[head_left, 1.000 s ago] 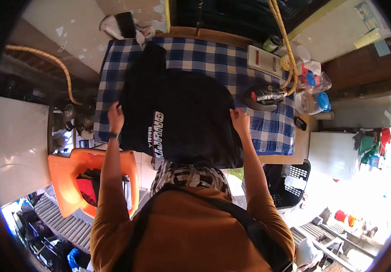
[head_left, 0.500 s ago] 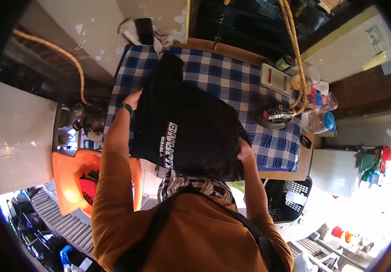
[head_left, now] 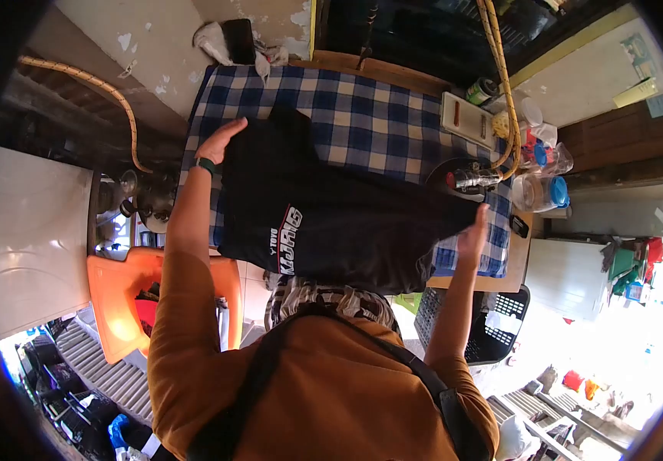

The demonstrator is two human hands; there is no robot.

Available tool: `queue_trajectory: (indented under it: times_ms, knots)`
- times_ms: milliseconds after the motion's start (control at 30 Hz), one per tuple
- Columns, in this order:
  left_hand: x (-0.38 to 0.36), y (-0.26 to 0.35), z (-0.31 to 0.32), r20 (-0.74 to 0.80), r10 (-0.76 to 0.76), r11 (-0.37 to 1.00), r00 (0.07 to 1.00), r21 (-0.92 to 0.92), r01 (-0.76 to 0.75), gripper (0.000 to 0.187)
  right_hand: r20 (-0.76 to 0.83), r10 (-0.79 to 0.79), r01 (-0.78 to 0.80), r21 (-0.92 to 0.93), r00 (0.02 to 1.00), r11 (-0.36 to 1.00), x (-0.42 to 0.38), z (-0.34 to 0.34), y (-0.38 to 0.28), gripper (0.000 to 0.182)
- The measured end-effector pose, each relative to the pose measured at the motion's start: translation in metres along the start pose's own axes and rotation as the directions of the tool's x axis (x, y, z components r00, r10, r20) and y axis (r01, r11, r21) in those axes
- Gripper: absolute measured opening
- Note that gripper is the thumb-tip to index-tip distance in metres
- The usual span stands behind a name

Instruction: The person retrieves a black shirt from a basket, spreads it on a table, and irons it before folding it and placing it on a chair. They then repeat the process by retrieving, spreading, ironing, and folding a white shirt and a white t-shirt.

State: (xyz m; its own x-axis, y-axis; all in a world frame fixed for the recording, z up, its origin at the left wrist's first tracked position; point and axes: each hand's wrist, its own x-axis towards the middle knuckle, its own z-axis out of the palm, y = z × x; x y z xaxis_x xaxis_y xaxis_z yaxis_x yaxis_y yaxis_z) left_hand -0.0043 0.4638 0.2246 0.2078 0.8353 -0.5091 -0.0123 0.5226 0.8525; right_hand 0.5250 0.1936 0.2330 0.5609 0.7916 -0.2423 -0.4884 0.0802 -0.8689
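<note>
A black T-shirt [head_left: 347,215] with white and red lettering lies spread over the blue-and-white checked cloth [head_left: 377,115] on the table, its lower edge hanging toward my body. My left hand [head_left: 222,143], wearing a dark wristband, rests at the shirt's upper left edge with fingers stretched out straight. At the far right, my right hand [head_left: 476,230] grips a corner of the shirt, and the fabric is drawn to a point there. Close above that corner stands an iron [head_left: 466,178], its soleplate partly covered by the shirt.
The iron's yellow cord [head_left: 509,92] hangs from above. A white tray [head_left: 466,119], a can [head_left: 482,91] and a blue-lidded container [head_left: 538,192] stand at the right. An orange chair [head_left: 112,307] is at left; a black basket [head_left: 512,315] sits below right.
My right hand has moved right and up, pulling the shirt's corner out toward the iron. My left hand has shifted slightly up, its fingers straighter. The shirt's top part now lies lower and flatter.
</note>
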Motion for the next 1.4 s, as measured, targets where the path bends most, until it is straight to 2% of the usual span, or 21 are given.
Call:
queue_trajectory:
  times_ms: [100, 167, 233, 267, 333, 500, 533, 567, 633, 667, 700, 733, 767, 800, 900, 933, 1033, 1100, 1167, 1267, 1400]
  knots:
    - [0.024, -0.015, -0.019, 0.053, 0.165, 0.983, 0.985, 0.077, -0.169, 0.04, -0.04, 0.116, -0.118, -0.032, 0.992, 0.993, 0.016, -0.03, -0.016, 0.046]
    - [0.032, -0.024, -0.023, 0.027, 0.199, 0.929, 0.98, 0.312, -0.198, 0.038, 0.034, 0.134, -0.132, -0.046, 0.99, 0.99, 0.022, -0.041, -0.003, 0.042]
    - [0.015, -0.027, -0.015, -0.035, 0.02, 0.995, 0.999, 0.096, -0.016, 0.042, 0.104, 0.209, -0.188, -0.18, 0.972, 0.966, 0.023, -0.061, 0.009, 0.037]
    - [0.02, -0.033, -0.025, 0.118, -0.143, 0.982, 0.983, -0.105, 0.155, 0.045, 0.085, 0.356, -0.317, -0.297, 0.931, 0.901, 0.03, -0.082, 0.03, 0.034]
    - [0.017, -0.047, -0.022, 0.121, -0.193, 0.962, 0.974, -0.174, 0.212, 0.045, 0.055, 0.492, -0.431, -0.406, 0.869, 0.806, 0.029, -0.087, 0.042, 0.031]
    - [-0.008, -0.041, -0.002, 0.174, -0.285, 0.943, 0.943, -0.124, 0.308, 0.042, 0.025, 0.34, -0.333, -0.149, 0.94, 0.931, 0.031, -0.077, 0.036, 0.028]
    - [-0.021, -0.029, 0.006, 0.065, -0.191, 0.982, 0.979, 0.014, 0.191, 0.04, 0.115, 0.256, -0.243, -0.113, 0.96, 0.963, 0.013, -0.043, 0.015, 0.03]
    - [-0.03, -0.019, 0.01, -0.03, -0.078, 0.983, 0.997, 0.163, 0.081, 0.038, -0.005, 0.212, -0.21, -0.178, 0.977, 0.961, 0.011, -0.04, 0.0, 0.026]
    - [-0.027, 0.002, -0.023, 0.078, 0.195, 0.973, 0.978, 0.109, -0.203, 0.035, -0.104, 0.019, -0.038, -0.189, 0.994, 0.981, 0.007, -0.048, -0.039, 0.023]
    - [-0.043, 0.033, -0.039, 0.04, 0.193, 0.943, 0.98, 0.267, -0.197, 0.035, -0.105, -0.102, 0.057, -0.363, 0.989, 0.93, -0.022, -0.011, -0.089, 0.027]
    - [-0.074, 0.063, -0.032, 0.023, 0.414, 0.873, 0.91, 0.274, -0.404, 0.037, -0.024, -0.052, 0.052, -0.009, 0.998, 0.999, -0.012, -0.035, -0.104, 0.034]
    - [-0.089, 0.089, -0.046, -0.192, 0.498, 0.766, 0.846, 0.555, -0.325, 0.037, 0.064, -0.079, 0.071, 0.114, 0.995, 0.991, -0.03, -0.013, -0.137, 0.042]
    - [-0.101, 0.109, -0.041, -0.171, 0.683, 0.695, 0.71, 0.45, -0.56, 0.04, 0.032, -0.166, 0.162, 0.106, 0.986, 0.981, -0.034, -0.001, -0.158, 0.045]
    - [-0.138, 0.147, -0.031, -0.247, 0.547, 0.749, 0.8, 0.572, -0.335, 0.042, 0.023, -0.244, 0.239, 0.135, 0.969, 0.962, -0.032, 0.006, -0.173, 0.04]
    - [-0.154, 0.204, -0.029, -0.106, 0.772, 0.56, 0.626, 0.578, -0.593, 0.042, -0.033, -0.269, 0.271, 0.109, 0.963, 0.956, -0.006, 0.025, -0.202, 0.043]
    - [-0.159, 0.222, -0.014, -0.004, 0.895, 0.3, 0.445, 0.744, -0.597, 0.042, -0.015, -0.27, 0.27, 0.117, 0.963, 0.956, 0.003, 0.04, -0.209, 0.043]
    - [-0.104, 0.273, -0.04, 0.174, 0.924, -0.003, 0.339, 0.893, -0.451, 0.042, 0.049, -0.247, 0.244, 0.056, 0.968, 0.968, 0.049, 0.082, -0.219, 0.037]
    - [-0.085, 0.308, -0.061, 0.181, 0.924, -0.046, 0.337, 0.927, -0.372, 0.045, 0.069, -0.25, 0.239, 0.144, 0.966, 0.96, 0.073, 0.113, -0.227, 0.031]
    - [-0.118, 0.342, -0.024, -0.129, 0.951, 0.208, 0.28, 0.939, -0.274, 0.054, 0.194, -0.294, 0.251, 0.219, 0.936, 0.943, 0.09, 0.127, -0.248, 0.027]
    - [-0.174, 0.387, 0.003, 0.002, 0.966, -0.128, -0.258, 0.871, -0.474, 0.044, 0.255, -0.396, 0.308, 0.324, 0.882, 0.894, 0.081, 0.146, -0.281, 0.024]
    - [-0.221, 0.383, -0.019, -0.07, 0.917, -0.129, -0.393, 0.879, -0.458, 0.057, 0.224, -0.506, 0.419, 0.342, 0.833, 0.841, 0.024, 0.161, -0.269, 0.029]
